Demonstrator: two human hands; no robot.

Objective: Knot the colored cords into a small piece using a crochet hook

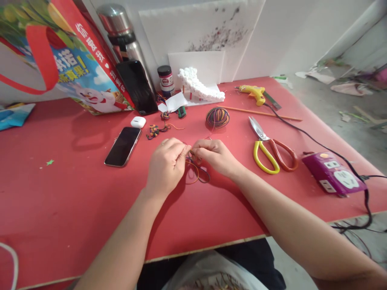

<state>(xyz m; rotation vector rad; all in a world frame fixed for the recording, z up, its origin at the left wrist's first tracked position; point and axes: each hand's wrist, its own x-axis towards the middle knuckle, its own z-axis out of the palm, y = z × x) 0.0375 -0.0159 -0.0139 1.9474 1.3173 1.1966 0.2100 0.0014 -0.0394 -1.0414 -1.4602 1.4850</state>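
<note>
Both hands meet over the middle of the red table, fingers pinched on thin multicoloured yarn (198, 174). My left hand (168, 164) is closed, thumb against the forefinger, on one part of the yarn. Fingertips together, my right hand (215, 156) grips it just to the right. Loose loops of the yarn hang below the fingertips; how the strands cross between them is hidden. Just beyond the hands sits a ball of multicoloured yarn (217, 117), with a strand running toward them. A small knotted yarn piece (154, 130) lies to the far left of the hands.
Scissors (266, 147) with yellow and orange handles lie right, near a wooden stick (260, 113), a yellow glue gun (254, 94) and a purple power strip (334, 173). At left are a phone (123, 147), an earbud case (138, 122) and a printed bag (90, 80). The table (75, 209) is red.
</note>
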